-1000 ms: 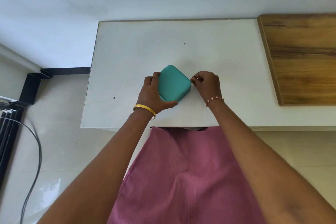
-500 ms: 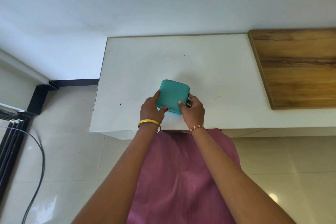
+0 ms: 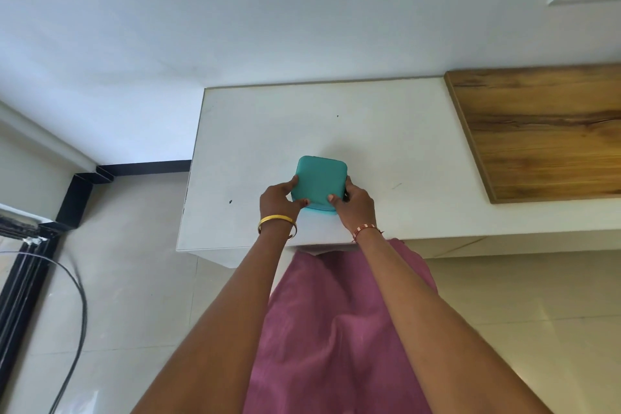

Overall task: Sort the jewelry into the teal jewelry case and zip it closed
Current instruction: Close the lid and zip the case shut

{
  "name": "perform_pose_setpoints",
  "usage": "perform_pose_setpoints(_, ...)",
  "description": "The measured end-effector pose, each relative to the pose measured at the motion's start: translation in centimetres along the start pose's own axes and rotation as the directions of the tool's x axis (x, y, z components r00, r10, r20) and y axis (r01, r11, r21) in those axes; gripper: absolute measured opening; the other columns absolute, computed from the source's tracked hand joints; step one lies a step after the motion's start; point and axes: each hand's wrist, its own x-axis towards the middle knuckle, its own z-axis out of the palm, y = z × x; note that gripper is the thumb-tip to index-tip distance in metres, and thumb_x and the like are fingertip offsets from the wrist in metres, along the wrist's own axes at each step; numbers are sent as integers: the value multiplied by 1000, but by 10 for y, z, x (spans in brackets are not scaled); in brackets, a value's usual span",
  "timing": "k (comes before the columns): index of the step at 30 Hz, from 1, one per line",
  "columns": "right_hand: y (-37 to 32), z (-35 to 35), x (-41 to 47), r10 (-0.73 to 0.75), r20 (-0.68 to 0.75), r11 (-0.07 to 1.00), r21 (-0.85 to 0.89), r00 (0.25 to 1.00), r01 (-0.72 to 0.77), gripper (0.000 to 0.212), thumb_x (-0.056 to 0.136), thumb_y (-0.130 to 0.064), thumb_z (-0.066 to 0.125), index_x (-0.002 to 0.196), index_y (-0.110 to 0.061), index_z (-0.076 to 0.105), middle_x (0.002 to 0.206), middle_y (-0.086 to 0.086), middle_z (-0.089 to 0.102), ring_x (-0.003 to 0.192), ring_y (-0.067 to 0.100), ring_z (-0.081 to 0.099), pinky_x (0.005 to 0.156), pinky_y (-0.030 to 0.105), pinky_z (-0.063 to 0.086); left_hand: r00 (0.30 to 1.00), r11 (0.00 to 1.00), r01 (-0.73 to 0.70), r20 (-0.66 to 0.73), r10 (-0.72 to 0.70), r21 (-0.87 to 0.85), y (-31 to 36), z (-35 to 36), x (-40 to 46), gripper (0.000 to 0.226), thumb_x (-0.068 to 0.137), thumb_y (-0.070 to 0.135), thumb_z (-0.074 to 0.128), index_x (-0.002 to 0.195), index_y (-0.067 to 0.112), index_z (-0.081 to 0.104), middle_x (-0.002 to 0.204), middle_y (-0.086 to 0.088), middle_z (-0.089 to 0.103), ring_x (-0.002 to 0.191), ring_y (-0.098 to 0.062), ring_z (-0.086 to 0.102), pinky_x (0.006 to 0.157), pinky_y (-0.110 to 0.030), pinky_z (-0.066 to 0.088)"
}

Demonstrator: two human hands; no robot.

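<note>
On the white table (image 3: 386,131), near its front edge, the teal case (image 3: 319,183) is sitting with its lid down, and I am holding it from both sides. My left hand (image 3: 277,202) is gripping the case's left side: the fingers are curling up along the left edge and the thumb is reaching across the near left corner, its tip pressing on the lid. My right hand (image 3: 358,203) is gripping the right side in the same way, with the thumb lying over the near right corner of the lid and the other fingers wrapping round the right edge, where I cannot see their tips. Something small and dark is showing between those fingers and the case's side, too small for me to make out. I cannot tell from here whether the zip is fully round. I am wearing a gold bangle (image 3: 276,221) on my left wrist and a beaded bracelet (image 3: 366,230) on my right. To my right, a wooden board (image 3: 544,131) is lying on the table, well apart from the case. My pink garment (image 3: 336,329) is hanging below the table edge, and a black cable (image 3: 79,306) is curving across the tiled floor on my left.
</note>
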Motion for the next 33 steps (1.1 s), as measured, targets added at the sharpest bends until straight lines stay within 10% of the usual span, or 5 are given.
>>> perform_pose_setpoints(33,-129,97,164,-174,119,984,-14,977,177,29,85,-18,62,107,2,62,106,18,66,98,34,59,76,29,43,959,987,67,-263,-104,-147,-23,-98,166,54,75,11,72,127,12,54,119,-13,64,105,-22,63,94,-20,40)
